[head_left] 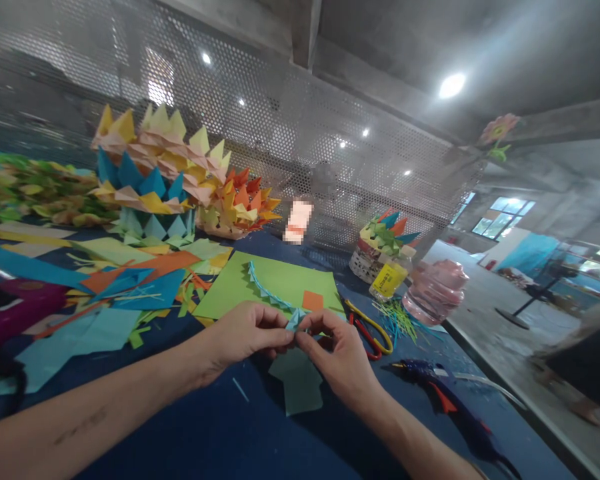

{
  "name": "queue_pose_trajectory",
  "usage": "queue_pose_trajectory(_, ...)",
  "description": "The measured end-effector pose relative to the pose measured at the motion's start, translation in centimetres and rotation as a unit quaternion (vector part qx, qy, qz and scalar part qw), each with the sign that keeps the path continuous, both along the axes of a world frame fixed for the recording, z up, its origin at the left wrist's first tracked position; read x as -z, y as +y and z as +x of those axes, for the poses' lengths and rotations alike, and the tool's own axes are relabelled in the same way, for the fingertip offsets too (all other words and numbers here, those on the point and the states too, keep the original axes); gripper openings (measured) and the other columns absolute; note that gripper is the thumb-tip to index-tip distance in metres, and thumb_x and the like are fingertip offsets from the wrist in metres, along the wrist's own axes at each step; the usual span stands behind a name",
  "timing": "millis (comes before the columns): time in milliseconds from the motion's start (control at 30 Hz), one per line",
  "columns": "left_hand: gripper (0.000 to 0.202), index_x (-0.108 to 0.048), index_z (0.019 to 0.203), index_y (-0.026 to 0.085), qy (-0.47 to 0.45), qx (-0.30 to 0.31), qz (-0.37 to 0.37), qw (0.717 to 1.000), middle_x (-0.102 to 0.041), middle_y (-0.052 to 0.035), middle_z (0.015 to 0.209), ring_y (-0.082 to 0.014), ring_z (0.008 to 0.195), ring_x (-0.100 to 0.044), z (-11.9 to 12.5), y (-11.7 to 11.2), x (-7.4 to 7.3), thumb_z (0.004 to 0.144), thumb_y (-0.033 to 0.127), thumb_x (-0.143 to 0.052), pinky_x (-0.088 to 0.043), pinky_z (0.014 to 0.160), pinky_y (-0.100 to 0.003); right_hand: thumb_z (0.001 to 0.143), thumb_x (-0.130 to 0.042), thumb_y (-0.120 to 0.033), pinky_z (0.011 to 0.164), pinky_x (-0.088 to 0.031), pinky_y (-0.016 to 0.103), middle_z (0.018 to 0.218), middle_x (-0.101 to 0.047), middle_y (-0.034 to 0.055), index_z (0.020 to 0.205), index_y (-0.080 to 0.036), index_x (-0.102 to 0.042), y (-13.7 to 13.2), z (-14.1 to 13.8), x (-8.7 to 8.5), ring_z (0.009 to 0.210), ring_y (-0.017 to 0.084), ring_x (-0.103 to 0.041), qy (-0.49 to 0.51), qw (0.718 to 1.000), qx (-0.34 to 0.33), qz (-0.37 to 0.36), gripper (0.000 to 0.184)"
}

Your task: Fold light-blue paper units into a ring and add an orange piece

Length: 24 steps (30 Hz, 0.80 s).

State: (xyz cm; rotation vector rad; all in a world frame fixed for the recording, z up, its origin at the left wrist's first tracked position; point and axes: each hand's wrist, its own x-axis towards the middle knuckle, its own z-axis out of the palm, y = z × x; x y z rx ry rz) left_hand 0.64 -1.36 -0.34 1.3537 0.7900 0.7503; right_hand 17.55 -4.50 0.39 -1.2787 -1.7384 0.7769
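Observation:
Between the fingertips of my left hand (253,330) and my right hand (337,343) is a small light blue folded paper piece (295,320). Both hands pinch it from either side, close above the table. Behind it, a curved strip of light blue paper triangles (265,293) lies on a green paper sheet (230,287), along with an orange paper square (313,301). Pale blue-green paper squares (300,387) lie on the table just below my hands. Whether the folded piece joins the strip is hidden by my fingers.
Scissors (387,340) with red and yellow handles and a glue gun (445,393) lie at right, near a bottle with a yellow label (387,280) and a pink container (435,293). Folded-paper crowns (155,180) stand at back left, behind scattered coloured paper strips (145,270).

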Motion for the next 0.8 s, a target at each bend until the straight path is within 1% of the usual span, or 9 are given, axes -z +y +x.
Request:
queue_pose_trajectory(100, 0.017, -0.063, 0.063, 0.014, -0.007, -0.003, -0.014, 1.000, -0.060, 0.0010, 0.062, -0.0105, 0.059, -0.052, -0.01, -0.07, -0.15, 0.065, 0.030, -0.069, -0.041, 0.062, -0.024, 0.076, -0.062, -0.025, 0.060, -0.046, 0.025, 0.073, -0.062, 0.0001, 0.080, -0.019, -0.062, -0.07, 0.02, 0.10, 0.068, 0.014, -0.057, 0.001, 1.000, 0.000, 0.012, 0.007)
queue_pose_trajectory(200, 0.015, -0.064, 0.064, 0.014, -0.020, -0.009, -0.053, 0.998, -0.061, 0.0008, 0.064, -0.0103, 0.061, -0.052, -0.12, -0.19, -0.39, 0.065, 0.028, -0.070, -0.041, 0.064, -0.024, 0.077, -0.062, -0.024, 0.064, -0.047, 0.026, 0.079, -0.062, 0.0008, 0.082, -0.020, -0.065, -0.12, 0.02, 0.15, 0.073, 0.015, -0.058, 0.006, 0.999, -0.006, 0.033, 0.007)
queue_pose_trajectory(367, 0.012, -0.066, 0.064, 0.014, -0.043, -0.002, -0.105, 0.994, -0.062, 0.0004, 0.065, -0.0094, 0.061, -0.052, -0.30, -0.40, -0.50, 0.064, 0.025, -0.071, -0.041, 0.065, -0.022, 0.076, -0.062, -0.021, 0.062, -0.046, 0.024, 0.079, -0.063, 0.0008, 0.078, -0.021, -0.067, -0.14, 0.05, 0.11, 0.072, 0.014, -0.058, 0.031, 0.999, -0.016, 0.038, 0.005)
queue_pose_trajectory(533, 0.010, -0.066, 0.063, 0.013, -0.065, 0.003, -0.133, 0.989, -0.062, 0.0000, 0.064, -0.0091, 0.059, -0.052, -0.19, -0.39, -0.42, 0.063, 0.022, -0.072, -0.041, 0.063, -0.021, 0.075, -0.061, -0.020, 0.061, -0.046, 0.024, 0.081, -0.063, 0.0011, 0.078, -0.021, -0.067, -0.19, 0.09, 0.07, 0.073, 0.014, -0.059, 0.026, 0.998, -0.017, 0.049, 0.007)
queue_pose_trajectory(700, 0.012, -0.065, 0.062, 0.013, -0.090, 0.001, -0.154, 0.984, -0.063, -0.0004, 0.064, -0.0085, 0.059, -0.053, -0.20, -0.43, -0.83, 0.063, 0.022, -0.073, -0.041, 0.063, -0.021, 0.077, -0.058, -0.019, 0.061, -0.048, 0.023, 0.085, -0.064, 0.0027, 0.082, -0.020, -0.069, -0.36, 0.07, -0.20, 0.077, 0.015, -0.060, -0.004, 0.997, -0.021, 0.078, 0.011)
queue_pose_trajectory(800, 0.013, -0.065, 0.064, 0.012, -0.101, 0.010, -0.159, 0.982, -0.063, 0.0000, 0.064, -0.0082, 0.059, -0.053, -0.25, -0.55, -0.97, 0.063, 0.022, -0.074, -0.040, 0.064, -0.020, 0.077, -0.058, -0.018, 0.061, -0.048, 0.023, 0.085, -0.064, 0.0032, 0.083, -0.020, -0.069, -0.40, 0.08, -0.35, 0.079, 0.015, -0.060, -0.012, 0.995, -0.024, 0.098, 0.013)
